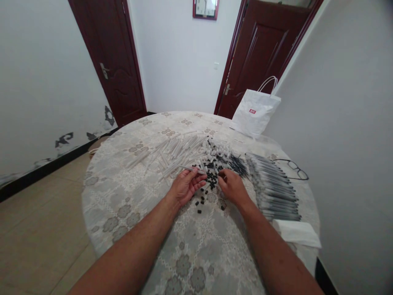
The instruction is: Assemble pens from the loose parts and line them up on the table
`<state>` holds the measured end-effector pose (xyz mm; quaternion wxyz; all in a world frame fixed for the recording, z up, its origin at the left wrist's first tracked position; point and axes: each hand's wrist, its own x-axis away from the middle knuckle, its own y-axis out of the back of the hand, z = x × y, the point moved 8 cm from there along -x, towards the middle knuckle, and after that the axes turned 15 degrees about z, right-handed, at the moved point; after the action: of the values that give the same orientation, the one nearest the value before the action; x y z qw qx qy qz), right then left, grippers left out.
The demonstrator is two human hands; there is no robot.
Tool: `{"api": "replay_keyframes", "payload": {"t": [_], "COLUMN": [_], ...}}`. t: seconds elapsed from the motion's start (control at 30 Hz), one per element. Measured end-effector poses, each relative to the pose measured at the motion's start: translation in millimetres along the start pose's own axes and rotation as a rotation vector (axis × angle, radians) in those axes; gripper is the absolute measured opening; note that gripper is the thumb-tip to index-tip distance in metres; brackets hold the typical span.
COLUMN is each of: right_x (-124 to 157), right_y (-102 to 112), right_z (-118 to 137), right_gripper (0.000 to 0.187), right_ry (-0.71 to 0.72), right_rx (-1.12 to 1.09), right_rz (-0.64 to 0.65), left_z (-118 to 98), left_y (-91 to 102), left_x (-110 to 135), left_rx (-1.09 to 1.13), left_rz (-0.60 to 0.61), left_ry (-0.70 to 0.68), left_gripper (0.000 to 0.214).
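My left hand [186, 185] lies palm up on the round table [129, 205], holding a clear pen barrel [188, 167] across its fingers. My right hand [232, 186] rests knuckles up just to the right, fingers curled into a pinch at the heap of small black caps [211, 174]; what it pinches is too small to make out. Loose clear barrels [173, 151] are piled beyond my left hand. Thin black refills [236, 164] lie beyond my right hand. A long row of assembled pens [273, 184] stretches along the right.
A white paper bag [254, 112] leans at the table's far right edge. Black-rimmed glasses [293, 168] lie right of the pen row, and a white tissue [296, 233] sits at the near right. Two dark red doors and a wall clock stand behind.
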<state>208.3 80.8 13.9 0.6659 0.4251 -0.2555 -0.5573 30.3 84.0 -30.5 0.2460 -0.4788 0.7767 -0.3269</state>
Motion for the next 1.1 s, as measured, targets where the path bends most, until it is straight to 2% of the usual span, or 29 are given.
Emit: {"api": "replay_keyframes", "payload": {"t": [0.07, 0.17, 0.33, 1.1], "right_x": [1.3, 2.5, 4.2, 4.7], "right_y": [4.0, -4.6, -21.4, -16.5], "right_z": [3.0, 11.7, 24.7, 26.1], "right_gripper": [0.024, 0.030, 0.028, 0.022], "right_ry": [0.020, 0.021, 0.013, 0.095], "right_rx": [-0.322, -0.699, -0.918, -0.702], "right_rz": [-0.054, -0.036, 0.019, -0.064], "left_z": [0.7, 1.7, 1.3, 0.3], "left_y": [0.1, 0.3, -1.2, -3.5], "left_x": [-0.3, -0.5, -0.1, -0.6], "left_rx": [-0.006, -0.016, -0.027, -0.089], "left_rz": [0.012, 0.026, 0.045, 0.063], "left_ry": [0.000, 0.003, 0.005, -0.009], "left_gripper": [0.022, 0.023, 0.022, 0.023]}}
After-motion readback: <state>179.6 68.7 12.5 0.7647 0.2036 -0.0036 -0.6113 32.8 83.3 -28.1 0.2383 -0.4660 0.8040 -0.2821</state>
